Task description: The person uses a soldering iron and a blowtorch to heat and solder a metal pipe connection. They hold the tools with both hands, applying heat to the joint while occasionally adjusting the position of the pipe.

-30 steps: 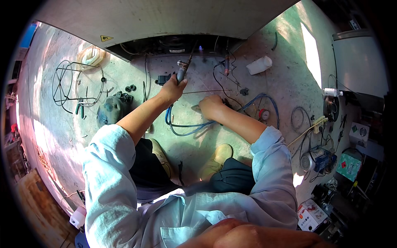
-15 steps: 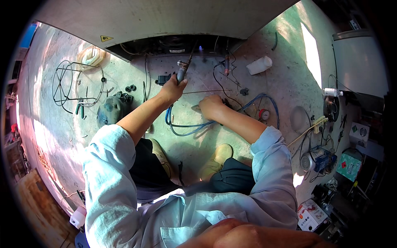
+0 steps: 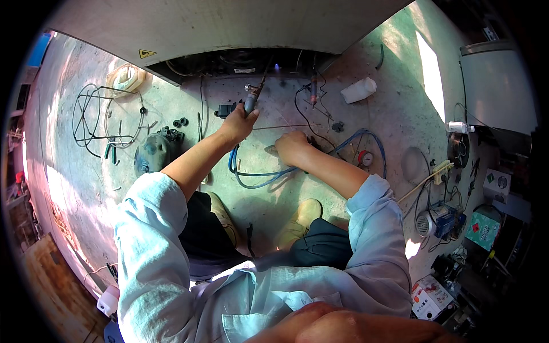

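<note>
A yellow label with a dark-edged warning triangle marks the grey cabinet; a small pale label sits in its recess — too small to read. The teal box bears a red diamond — beside pale lettering.

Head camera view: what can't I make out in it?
All in the head view:
- End of the torch in the left hand: lost in dark shadow under the cabinet.
- Whether the right hand grips the grey pointed thing: hidden behind that hand.
- Gauge reading: too small.
- Cabinet's upper part: cut off by the top edge.
</note>
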`<state>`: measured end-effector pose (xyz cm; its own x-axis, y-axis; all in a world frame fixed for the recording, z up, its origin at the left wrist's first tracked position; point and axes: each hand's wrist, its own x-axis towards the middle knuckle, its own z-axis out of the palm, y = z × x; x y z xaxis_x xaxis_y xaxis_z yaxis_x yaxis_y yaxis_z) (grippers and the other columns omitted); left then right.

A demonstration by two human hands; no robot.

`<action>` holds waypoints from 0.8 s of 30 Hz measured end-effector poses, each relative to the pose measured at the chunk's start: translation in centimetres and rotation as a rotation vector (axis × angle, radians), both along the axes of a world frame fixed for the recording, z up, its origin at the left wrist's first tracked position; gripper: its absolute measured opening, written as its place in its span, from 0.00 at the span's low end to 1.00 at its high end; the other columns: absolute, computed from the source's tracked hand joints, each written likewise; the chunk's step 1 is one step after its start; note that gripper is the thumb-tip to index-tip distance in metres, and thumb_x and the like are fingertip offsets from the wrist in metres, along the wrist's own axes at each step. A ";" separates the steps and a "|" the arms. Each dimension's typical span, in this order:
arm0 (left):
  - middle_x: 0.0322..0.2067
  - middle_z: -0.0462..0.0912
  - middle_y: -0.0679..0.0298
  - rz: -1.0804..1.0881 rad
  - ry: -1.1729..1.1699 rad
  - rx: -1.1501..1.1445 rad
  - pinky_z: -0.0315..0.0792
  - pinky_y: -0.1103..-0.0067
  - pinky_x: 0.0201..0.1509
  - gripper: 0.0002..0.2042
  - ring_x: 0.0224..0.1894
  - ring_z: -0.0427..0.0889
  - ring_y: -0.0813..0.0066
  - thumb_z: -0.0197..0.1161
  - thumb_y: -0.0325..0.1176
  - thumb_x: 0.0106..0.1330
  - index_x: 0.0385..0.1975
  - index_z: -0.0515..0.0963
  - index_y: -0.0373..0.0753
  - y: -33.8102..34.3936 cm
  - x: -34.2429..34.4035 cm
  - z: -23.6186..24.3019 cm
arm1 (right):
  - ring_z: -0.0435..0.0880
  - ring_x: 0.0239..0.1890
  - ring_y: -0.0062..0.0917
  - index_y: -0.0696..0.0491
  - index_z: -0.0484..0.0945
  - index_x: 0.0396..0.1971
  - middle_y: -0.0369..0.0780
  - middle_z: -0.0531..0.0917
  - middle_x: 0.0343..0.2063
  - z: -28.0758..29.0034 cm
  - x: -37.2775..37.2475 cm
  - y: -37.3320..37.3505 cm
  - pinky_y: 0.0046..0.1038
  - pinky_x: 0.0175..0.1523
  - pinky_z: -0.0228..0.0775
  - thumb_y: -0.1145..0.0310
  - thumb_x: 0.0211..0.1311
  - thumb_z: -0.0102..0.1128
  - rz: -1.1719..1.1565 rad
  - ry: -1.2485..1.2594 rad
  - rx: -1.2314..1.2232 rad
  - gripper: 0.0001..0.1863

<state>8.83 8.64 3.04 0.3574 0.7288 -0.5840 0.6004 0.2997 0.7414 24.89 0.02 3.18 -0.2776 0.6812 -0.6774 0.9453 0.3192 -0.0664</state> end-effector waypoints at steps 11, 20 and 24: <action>0.25 0.69 0.68 -0.003 -0.004 -0.012 0.68 0.81 0.33 0.16 0.27 0.69 0.80 0.53 0.44 0.69 0.45 0.64 0.38 0.1 0.0 0.1 | 0.85 0.38 0.30 0.52 0.81 0.40 0.37 0.85 0.36 -2.0 0.2 -0.7 0.32 0.36 0.73 0.51 0.66 0.46 -0.099 0.022 0.076 0.22; 0.25 0.69 0.68 0.008 -0.013 -0.021 0.67 0.81 0.33 0.17 0.27 0.69 0.80 0.53 0.44 0.69 0.45 0.64 0.37 0.0 0.0 0.5 | 0.84 0.39 0.29 0.45 0.84 0.36 0.34 0.85 0.37 -2.4 0.1 -0.6 0.32 0.36 0.73 0.54 0.66 0.46 0.018 -0.046 0.014 0.17; 0.25 0.69 0.68 0.012 -0.017 -0.039 0.67 0.81 0.34 0.17 0.28 0.69 0.80 0.53 0.44 0.69 0.45 0.64 0.37 -0.1 0.2 1.0 | 0.84 0.38 0.29 0.46 0.85 0.34 0.34 0.85 0.36 -2.7 0.3 -0.8 0.32 0.35 0.73 0.53 0.66 0.46 -0.018 -0.023 0.040 0.18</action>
<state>8.99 8.56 4.02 0.3591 0.7098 -0.6061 0.5841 0.3356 0.7391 25.16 -0.82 0.47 -0.2496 0.7125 -0.6558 0.9521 0.3043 -0.0317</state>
